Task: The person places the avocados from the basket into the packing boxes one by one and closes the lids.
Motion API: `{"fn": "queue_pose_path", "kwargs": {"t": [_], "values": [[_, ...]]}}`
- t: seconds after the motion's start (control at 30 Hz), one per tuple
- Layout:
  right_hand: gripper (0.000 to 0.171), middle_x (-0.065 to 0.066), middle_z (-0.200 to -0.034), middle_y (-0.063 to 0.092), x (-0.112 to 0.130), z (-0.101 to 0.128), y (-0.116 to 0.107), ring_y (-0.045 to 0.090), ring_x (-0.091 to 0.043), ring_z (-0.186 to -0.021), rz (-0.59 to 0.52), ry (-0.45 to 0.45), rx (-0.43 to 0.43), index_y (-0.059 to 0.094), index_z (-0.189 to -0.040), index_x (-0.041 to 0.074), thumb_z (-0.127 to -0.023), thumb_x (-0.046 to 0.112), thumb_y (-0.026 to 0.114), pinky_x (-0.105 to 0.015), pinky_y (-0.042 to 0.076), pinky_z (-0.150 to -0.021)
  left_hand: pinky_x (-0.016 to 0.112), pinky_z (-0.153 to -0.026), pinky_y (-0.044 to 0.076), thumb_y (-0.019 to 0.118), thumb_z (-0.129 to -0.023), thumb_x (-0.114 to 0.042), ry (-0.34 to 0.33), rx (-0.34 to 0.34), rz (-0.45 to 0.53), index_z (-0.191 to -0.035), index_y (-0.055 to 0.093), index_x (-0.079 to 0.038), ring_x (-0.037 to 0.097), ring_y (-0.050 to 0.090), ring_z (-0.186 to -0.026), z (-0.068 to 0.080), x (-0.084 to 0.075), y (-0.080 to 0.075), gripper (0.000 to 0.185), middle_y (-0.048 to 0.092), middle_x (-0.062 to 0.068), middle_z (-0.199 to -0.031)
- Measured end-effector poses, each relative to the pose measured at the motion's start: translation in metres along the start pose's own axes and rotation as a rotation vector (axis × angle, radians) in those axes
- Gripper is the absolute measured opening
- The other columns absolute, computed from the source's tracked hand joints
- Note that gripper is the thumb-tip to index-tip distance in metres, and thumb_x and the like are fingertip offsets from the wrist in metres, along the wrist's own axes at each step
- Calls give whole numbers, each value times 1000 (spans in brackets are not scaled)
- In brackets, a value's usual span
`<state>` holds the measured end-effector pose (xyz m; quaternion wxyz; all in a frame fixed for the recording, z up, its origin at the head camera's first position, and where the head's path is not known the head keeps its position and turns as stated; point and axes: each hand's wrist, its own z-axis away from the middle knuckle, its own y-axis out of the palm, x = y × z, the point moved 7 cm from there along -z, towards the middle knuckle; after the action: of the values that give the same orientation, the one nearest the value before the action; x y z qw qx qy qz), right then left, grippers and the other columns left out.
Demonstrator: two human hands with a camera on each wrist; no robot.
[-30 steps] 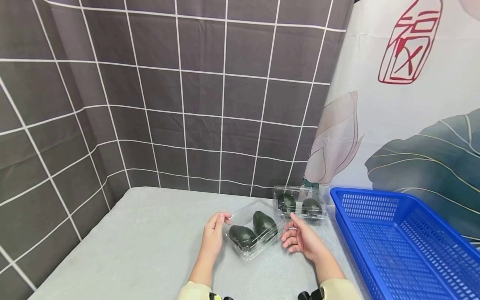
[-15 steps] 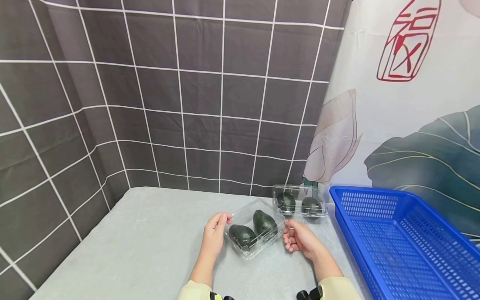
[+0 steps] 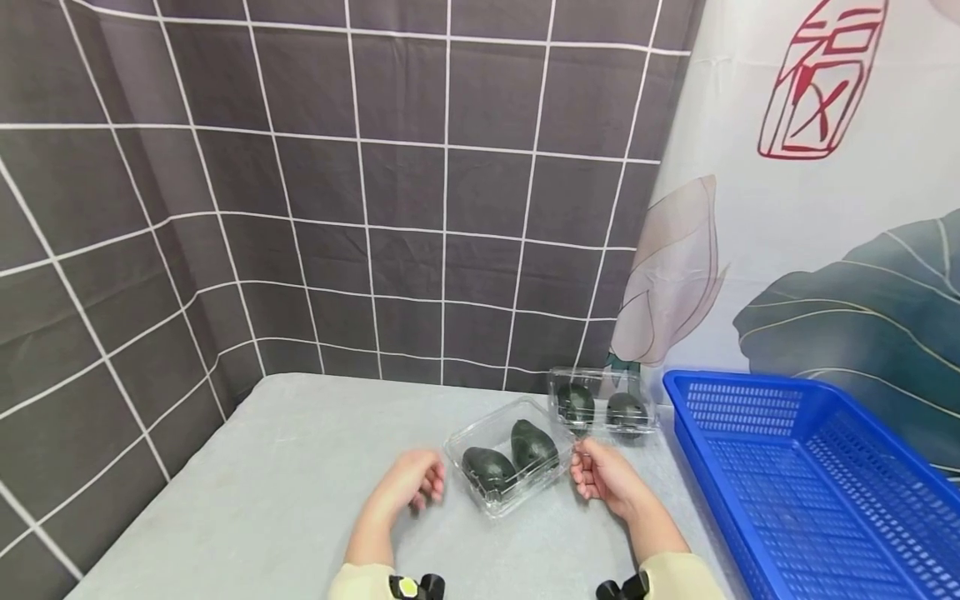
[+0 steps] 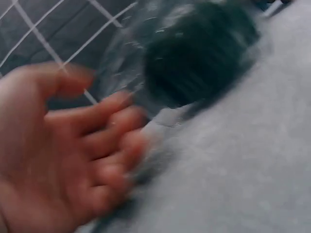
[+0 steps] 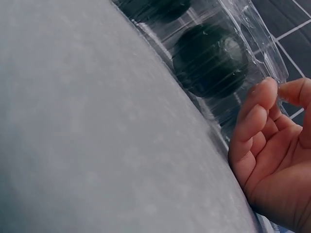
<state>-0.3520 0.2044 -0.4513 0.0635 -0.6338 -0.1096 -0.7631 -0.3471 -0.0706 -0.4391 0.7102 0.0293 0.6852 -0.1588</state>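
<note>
Clear clamshell (image 3: 504,454) (two avocados inside) pinched at its corner by right hand (image 3: 603,477); left hand (image 3: 408,482) loose, empty.

Two bare hands, left hand (image 3: 405,483) and right hand (image 3: 606,479), no rings or gloves. Pale cream long sleeves, left sleeve (image 3: 360,582) and right sleeve (image 3: 678,577), ending just short of the wrists. Strapped at each cuff, a small black camera mount: left mount (image 3: 414,587) with a round yellowish spot on top, right mount (image 3: 622,588) plain black. Short, unpainted fingernails in the right wrist view (image 5: 265,92).
</note>
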Motion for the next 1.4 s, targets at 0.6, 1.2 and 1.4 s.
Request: {"fn": "queue_pose_path", "kwargs": {"t": [0.6, 1.2, 1.4], "values": [[21, 1, -72, 64, 7, 0, 10, 55, -4, -54, -36, -98, 264, 58, -95, 5, -98, 16, 41, -17, 46, -48, 21, -45, 47, 52, -93, -33, 7, 215, 204, -94, 50, -4, 20, 65, -76, -6, -1, 21, 29, 65, 7, -80], [30, 0, -74, 65, 7, -3, 10, 57, -5, -57, -34, -68, 225, 56, -108, -1, -98, 23, 42, -18, 48, -50, 25, -61, 48, 41, -93, -11, 71, -22, 393, -85, 42, -10, 15, 62, -77, -23, -3, 15, 7, 59, 1, -76], [32, 0, -76, 64, -3, -2, 12, 57, -6, -60, -123, -28, 191, 50, -114, -1, -99, 25, 39, -19, 49, -51, 21, -58, 46, 42, -87, -15, 46, -156, 464, -88, 46, -4, 11, 56, -65, -40, 6, -5, 12, 54, -2, -68]]}}
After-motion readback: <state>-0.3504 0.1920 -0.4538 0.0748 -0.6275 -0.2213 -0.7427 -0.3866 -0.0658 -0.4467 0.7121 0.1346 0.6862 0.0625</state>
